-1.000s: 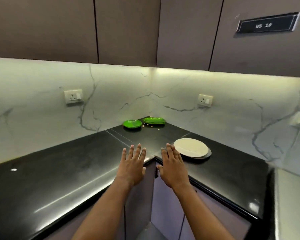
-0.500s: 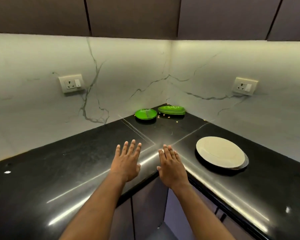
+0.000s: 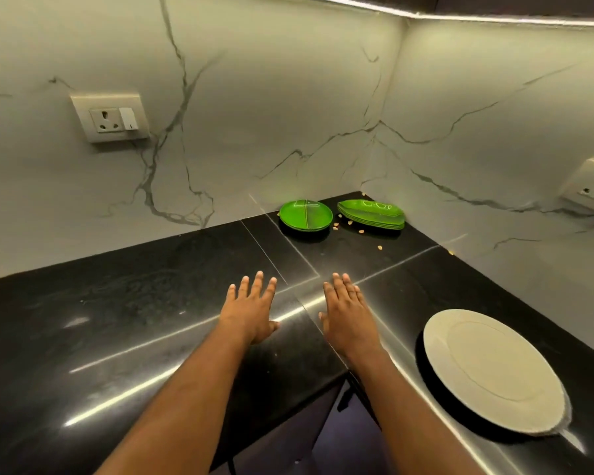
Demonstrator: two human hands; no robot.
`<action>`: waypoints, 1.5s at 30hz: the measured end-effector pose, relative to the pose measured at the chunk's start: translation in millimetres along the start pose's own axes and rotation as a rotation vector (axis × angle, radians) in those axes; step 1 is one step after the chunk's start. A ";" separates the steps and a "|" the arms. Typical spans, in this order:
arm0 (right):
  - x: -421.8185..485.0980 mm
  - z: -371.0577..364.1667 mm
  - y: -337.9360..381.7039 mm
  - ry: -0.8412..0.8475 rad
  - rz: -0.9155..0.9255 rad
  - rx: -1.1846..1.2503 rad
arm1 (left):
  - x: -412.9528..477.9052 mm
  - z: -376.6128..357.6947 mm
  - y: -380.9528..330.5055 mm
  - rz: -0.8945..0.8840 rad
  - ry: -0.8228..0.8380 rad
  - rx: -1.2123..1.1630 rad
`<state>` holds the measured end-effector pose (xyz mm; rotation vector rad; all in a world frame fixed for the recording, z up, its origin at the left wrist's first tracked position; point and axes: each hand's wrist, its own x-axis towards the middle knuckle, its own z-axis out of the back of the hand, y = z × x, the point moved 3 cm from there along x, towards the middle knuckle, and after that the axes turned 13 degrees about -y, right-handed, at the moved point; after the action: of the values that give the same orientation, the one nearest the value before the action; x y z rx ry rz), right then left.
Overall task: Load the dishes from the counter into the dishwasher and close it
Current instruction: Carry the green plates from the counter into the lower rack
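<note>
round plate (image 3: 306, 216) left of stacked plates (image 3: 371, 214) in the counter (image 3: 117, 303) corner — large plate (image 3: 491, 371) nearer, right.

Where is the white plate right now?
In the head view, the white plate lies on the black counter at lower right, just right of the right hand, untouched.

Lighting's kinda dim and warm overall, all of it coming from an LED strip (image 3: 494, 19) running along the top, which washes the marble wall (image 3: 271, 114) in a soft yellowish glow that fades lower down. The glossy black tabletop (image 3: 117, 303) throws back long diagonal glare streaks plus a few small hot spots. The white plate (image 3: 491, 371) has a dark band hugging its left edge, shadow or reflection, can't tell. The wide-angle lens bends the wall lines and stretches the socket (image 3: 110, 118) at the left. Everything's slightly soft, mushier toward the bottom.
</note>
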<state>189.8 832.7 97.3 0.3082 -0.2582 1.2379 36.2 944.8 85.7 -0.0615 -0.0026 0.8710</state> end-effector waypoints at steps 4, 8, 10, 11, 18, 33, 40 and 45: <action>48.6 -37.1 -17.5 0.077 -0.002 -0.018 | 73.7 -24.0 5.4 0.016 0.060 -0.062; 94.6 -64.3 -32.5 0.113 -0.037 -0.015 | 131.3 -44.6 11.8 0.016 0.121 -0.082; 115.0 -76.6 -37.4 0.145 -0.035 -0.015 | 155.6 -51.7 14.3 0.029 0.164 -0.113; 126.0 -83.6 -40.3 0.157 -0.029 -0.020 | 167.3 -54.9 14.9 0.041 0.180 -0.121; 208.5 -134.6 -60.0 0.234 0.060 -0.038 | 220.1 -69.7 15.3 0.169 0.452 -0.160; 319.9 -199.9 -79.5 0.188 0.200 -0.182 | 242.2 -69.3 9.5 0.271 0.536 -0.195; 326.2 -174.1 -68.8 0.136 0.250 -0.255 | 242.0 -67.4 8.0 0.279 0.538 -0.210; 308.5 -145.2 -58.9 0.049 0.307 -0.182 | 242.4 -70.0 8.6 0.267 0.540 -0.202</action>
<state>344.3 1140.8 67.0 0.0814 -0.3835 1.5109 187.7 1132.0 9.7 -0.4939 0.4313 1.0963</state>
